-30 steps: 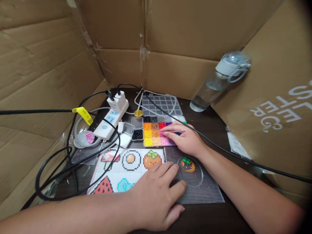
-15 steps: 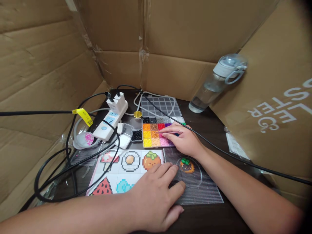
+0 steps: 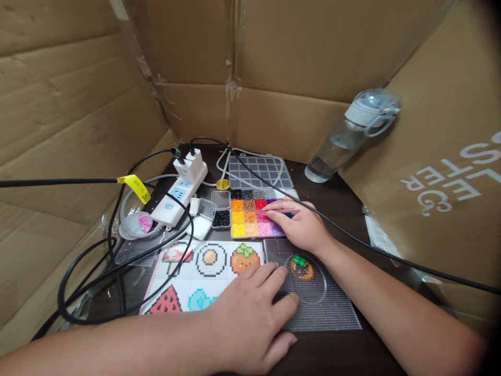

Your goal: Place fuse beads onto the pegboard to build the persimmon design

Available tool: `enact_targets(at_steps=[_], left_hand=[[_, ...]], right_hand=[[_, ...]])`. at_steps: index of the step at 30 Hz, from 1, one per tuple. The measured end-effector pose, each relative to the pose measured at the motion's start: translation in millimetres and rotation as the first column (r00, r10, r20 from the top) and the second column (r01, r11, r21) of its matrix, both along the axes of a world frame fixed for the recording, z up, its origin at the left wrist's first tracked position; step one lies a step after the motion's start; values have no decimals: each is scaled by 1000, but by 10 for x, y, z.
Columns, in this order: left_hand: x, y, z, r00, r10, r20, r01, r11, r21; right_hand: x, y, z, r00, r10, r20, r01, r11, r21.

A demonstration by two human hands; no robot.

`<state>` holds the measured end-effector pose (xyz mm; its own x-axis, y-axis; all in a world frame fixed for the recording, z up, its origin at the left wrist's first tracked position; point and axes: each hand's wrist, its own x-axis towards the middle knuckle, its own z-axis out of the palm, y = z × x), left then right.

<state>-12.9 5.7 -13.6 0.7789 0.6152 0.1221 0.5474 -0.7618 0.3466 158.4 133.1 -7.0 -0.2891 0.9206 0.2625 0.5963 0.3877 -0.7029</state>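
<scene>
"Where do we have the thin pink tool (image 3: 288,211)?"

"In our right hand (image 3: 303,224), pinched between thumb and fingers, above the bead tray (image 3: 237,230) near its red and pink compartments."

"Which way does it point?"

"To our left; its long axis runs almost level across the view. We can't make out whether its tip holds a bead."

"And our left hand (image 3: 256,303)?"

"Fingers loosely spread, grasping nothing we can see, lying over the edges of the pattern sheet (image 3: 195,283) and the pegboard (image 3: 332,313), beside the orange bead figure (image 3: 301,268)."

"What's around us?"

"A dark surface (image 3: 332,201) boxed in by cardboard walls (image 3: 289,47), with a water bottle (image 3: 348,137) at back right and a power strip (image 3: 171,205) at left, among looping cables (image 3: 62,277)."
</scene>
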Motion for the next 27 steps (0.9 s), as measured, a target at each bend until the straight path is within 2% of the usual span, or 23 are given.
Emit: enact_targets(at_steps=[11,20,27], left_hand=[[-3,17,1,1000,2,-5,-2,1000,-1],[-3,7,7,1000,-1,-10,1,1000,-1],[4,21,-2,1000,-1,-8,1,1000,-5]], right_hand=[[17,15,-27,1000,19,2,-20,999,46],[-4,3,-33,993,61,-103,-67,996,-56],[-12,-4,-12,995,37,-92,-43,997,-67]])
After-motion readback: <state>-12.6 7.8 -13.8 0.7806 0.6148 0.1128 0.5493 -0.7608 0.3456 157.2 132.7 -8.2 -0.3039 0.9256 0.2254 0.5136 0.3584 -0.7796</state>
